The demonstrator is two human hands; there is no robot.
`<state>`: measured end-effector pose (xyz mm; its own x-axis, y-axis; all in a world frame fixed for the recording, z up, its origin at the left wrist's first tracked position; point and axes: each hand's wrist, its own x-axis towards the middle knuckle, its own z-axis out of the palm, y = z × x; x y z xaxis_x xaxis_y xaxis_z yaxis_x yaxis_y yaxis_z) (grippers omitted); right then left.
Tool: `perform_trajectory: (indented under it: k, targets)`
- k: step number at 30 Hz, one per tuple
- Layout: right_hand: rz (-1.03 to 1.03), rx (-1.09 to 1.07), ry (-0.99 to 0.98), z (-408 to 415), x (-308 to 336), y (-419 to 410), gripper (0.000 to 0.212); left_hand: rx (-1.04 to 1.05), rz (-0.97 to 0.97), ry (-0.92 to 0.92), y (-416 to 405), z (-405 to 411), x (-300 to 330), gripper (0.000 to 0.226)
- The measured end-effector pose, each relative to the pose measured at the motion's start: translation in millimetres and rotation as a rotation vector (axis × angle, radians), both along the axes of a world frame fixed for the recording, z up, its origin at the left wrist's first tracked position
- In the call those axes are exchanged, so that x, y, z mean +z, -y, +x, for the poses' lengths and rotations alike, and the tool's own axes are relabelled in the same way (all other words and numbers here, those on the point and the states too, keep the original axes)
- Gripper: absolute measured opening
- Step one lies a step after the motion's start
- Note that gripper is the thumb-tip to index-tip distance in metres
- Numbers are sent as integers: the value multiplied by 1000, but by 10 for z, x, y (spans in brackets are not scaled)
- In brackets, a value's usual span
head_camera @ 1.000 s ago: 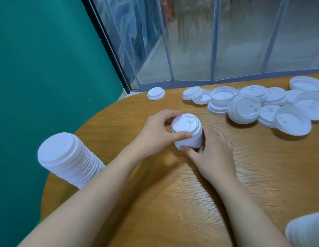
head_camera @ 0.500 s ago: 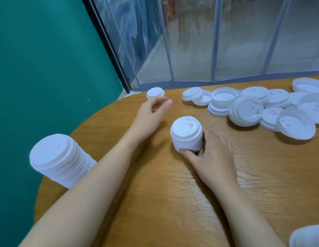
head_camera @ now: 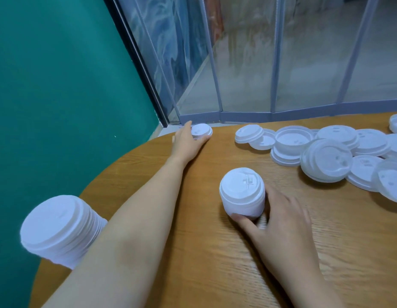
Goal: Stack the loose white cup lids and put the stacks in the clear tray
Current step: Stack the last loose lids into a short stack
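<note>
Left hand fingers curl round a single lid at the table's far edge, roughly 11 o'clock in the view: thumb on the near side of the rim, one finger showing behind the lid's far-left side, the rest hidden. Lid sits flat on the wood, dome side up, pinched between them.

Right hand grips the small stack at view centre. Thumb presses the stack's base on the near side, at its 6 o'clock; fingers wrap the right side at 3 o'clock, loosely spread and partly hidden behind the stack. Stack stands upright on the table, top lid showing a raised sip-tab moulding.

Lids are thin white moulded plastic, round, with a stepped dome and a rolled rim, matte finish. Table is round-edged, wood-grain top, light brown.

Loose lids lie in a pile at 2 o'clock, overlapping and tilted, some dome up, some inverted showing the hollow side. Pile is well apart from both hands.

Tall stack at 8 o'clock leans off the table's left edge, partly behind the left forearm; ribbed by many nested rims.

Behind the table: teal wall at 10 o'clock, clear panels in grey frames at 12 to 1.
</note>
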<state>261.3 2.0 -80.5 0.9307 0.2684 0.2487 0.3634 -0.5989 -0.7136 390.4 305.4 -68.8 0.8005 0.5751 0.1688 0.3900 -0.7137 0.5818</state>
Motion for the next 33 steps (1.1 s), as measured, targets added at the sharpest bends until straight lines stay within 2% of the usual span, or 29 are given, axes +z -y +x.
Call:
perform_trajectory:
  k: [3, 5, 8, 12, 14, 18, 22, 28, 33]
  targets:
    - [-5, 4, -1, -3, 7, 2, 57, -15, -59, 84, 81, -57, 32, 85]
    - [2, 6, -8, -16, 24, 0, 55, -12, -236, 224, 295, -213, 219, 74]
    - [4, 5, -9, -30, 49, -2, 53, -66, -475, 416, 689, -549, 607, 47]
    - [13, -1, -13, -45, 60, 17, 56, -345, -492, 316, 1111, -1226, 993, 36]
    - [3, -2, -8, -48, 58, 14, 57, -448, -526, 260, 1235, -1516, 1013, 39]
    - [-1, 10, -13, -45, 64, 16, 56, -443, -341, 164, 1341, -1783, 810, 58]
    - [-9, 12, -2, -46, 54, 18, 57, -427, -314, 140, 1367, -1838, 680, 64]
    - [3, 4, 3, -38, 41, 11, 57, -441, -229, 60, 1399, -1760, 607, 67]
    - [1, 3, 12, -34, 21, 13, 59, -499, -77, 49, 1412, -1717, 622, 63]
